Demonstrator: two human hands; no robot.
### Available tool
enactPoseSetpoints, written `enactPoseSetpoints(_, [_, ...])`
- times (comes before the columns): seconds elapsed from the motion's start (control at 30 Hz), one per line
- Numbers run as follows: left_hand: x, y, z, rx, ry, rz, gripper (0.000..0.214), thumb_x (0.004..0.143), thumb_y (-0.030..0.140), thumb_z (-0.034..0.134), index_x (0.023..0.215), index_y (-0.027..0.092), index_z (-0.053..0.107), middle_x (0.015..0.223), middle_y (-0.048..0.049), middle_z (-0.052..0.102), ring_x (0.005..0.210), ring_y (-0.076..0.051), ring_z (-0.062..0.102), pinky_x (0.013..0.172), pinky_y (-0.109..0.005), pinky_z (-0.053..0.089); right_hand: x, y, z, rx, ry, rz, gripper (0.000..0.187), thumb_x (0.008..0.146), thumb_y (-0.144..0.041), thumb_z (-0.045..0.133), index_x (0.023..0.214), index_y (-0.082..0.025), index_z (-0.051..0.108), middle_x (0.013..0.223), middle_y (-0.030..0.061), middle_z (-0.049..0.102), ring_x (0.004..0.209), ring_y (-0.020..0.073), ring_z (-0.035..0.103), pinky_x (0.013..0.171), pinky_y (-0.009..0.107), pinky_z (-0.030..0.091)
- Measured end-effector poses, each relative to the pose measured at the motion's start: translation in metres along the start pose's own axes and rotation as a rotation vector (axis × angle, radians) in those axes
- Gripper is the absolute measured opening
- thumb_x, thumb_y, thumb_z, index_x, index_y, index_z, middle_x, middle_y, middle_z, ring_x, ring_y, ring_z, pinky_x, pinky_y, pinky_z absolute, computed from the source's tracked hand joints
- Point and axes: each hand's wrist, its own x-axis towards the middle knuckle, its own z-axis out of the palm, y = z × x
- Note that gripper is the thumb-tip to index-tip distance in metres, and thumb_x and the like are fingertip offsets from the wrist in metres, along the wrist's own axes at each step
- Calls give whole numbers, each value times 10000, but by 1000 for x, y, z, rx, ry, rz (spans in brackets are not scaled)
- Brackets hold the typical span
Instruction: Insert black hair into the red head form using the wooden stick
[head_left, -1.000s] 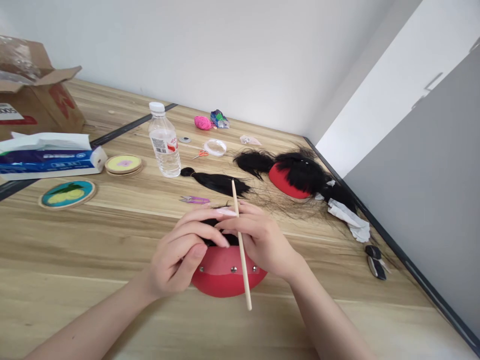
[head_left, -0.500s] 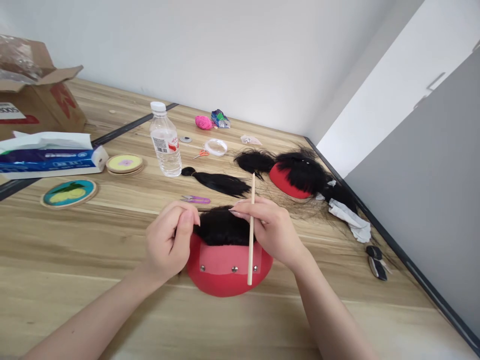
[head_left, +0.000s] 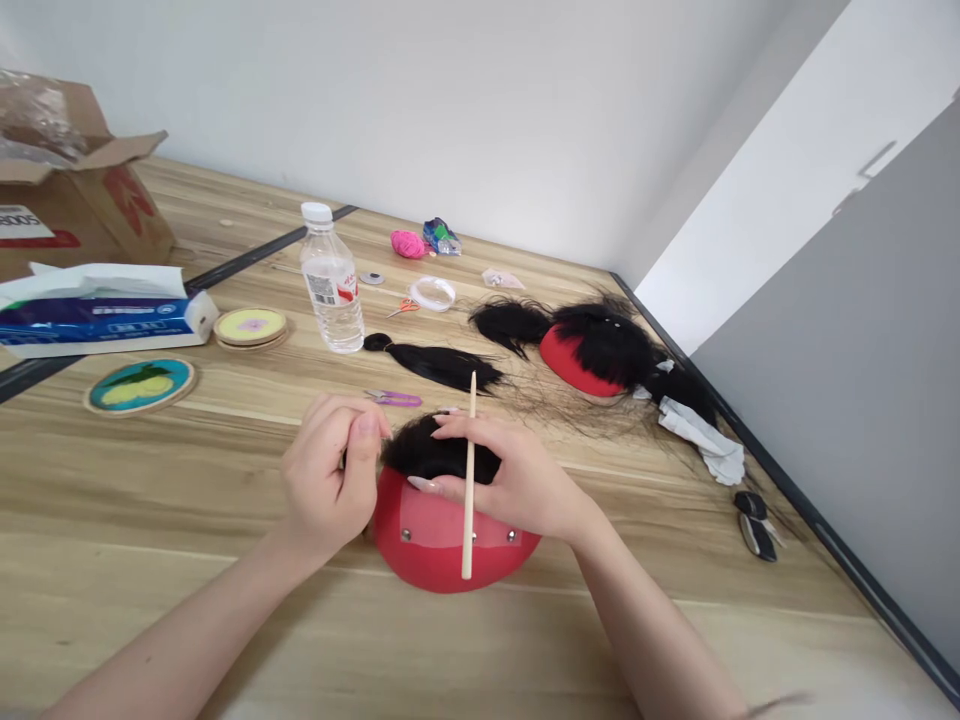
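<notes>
A red dome-shaped block stands on the table in front of me, with a translucent strip pinned across its front by metal pins. Black hair covers its upper part. At the block's left edge, my left hand is closed in a pinch at the hair; dark hair shows inside the fist, its strands hard to make out. My right hand lies over the hair, thumb and fingertips apart on it, while a thin wooden stick sits upright-slanted across its fingers. Whatever is at the stick's tip is too small to tell.
Beyond the block lie purple thread snips, a tied hair bundle and a water bottle. At right is another red block with hair. Tissues, embroidery hoops and a cardboard box stand left.
My right hand has moved left and down over the hair, its thumb and fingers spreading, and the stick has shifted left with it. My left hand has moved slightly left.
</notes>
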Motion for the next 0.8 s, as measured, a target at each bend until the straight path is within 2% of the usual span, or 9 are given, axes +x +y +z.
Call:
enactPoseSetpoints(0.17, [-1,1,-1,15,-3,-3,295,998,149,388,752,189,546,695,-11,568,655,-153,545,637,-306,424,0,1,4,50,57,-5,246,848,-321,734,1054,-188,714,1172,80,739,1160,229,662,1035,360,496])
enactPoseSetpoints(0.33, [-2,-1,0,23,0,-26,311,1009,169,388,749,188,558,706,-14,586,665,-149,568,632,-300,434,1,7,6,109,103,12,160,910,-279,656,1048,-215,708,1138,47,752,1097,199,693,999,333,515])
enactPoseSetpoints(0.43, [-2,-2,1,0,-1,-34,311,1010,170,392,743,188,551,703,-16,582,673,-146,571,643,-298,440,0,6,5,92,145,72,223,898,-327,677,1096,-227,686,1116,47,758,1034,211,715,952,357,537])
enactPoseSetpoints(0.53, [-2,-2,1,-1,-11,-41,312,1012,182,390,742,191,546,695,-18,576,673,-150,568,643,-304,444,-1,0,5,47,153,40,487,757,-417,812,1168,-218,644,1188,77,730,1097,252,687,975,388,523])
enactPoseSetpoints(0.6, [-2,-3,1,0,-10,-41,308,1010,180,391,745,191,547,697,-18,575,673,-149,566,645,-304,444,-2,-3,6,-11,114,-14,618,699,-431,851,1217,-192,614,1260,109,693,1164,279,649,1017,418,495])
enactPoseSetpoints(0.7, [-1,-1,0,-3,-17,-25,302,1003,159,393,745,190,546,700,-18,577,663,-146,558,636,-301,442,-2,-6,10,-99,70,-3,558,759,-435,801,1217,-174,616,1277,124,680,1180,301,632,1034,469,471])
enactPoseSetpoints(0.8, [-1,0,0,-16,-35,3,299,992,135,398,731,190,534,701,-18,579,658,-142,559,626,-297,442,-1,-6,11,-94,66,36,440,813,-422,753,1172,-193,643,1254,100,695,1156,286,644,1018,467,478])
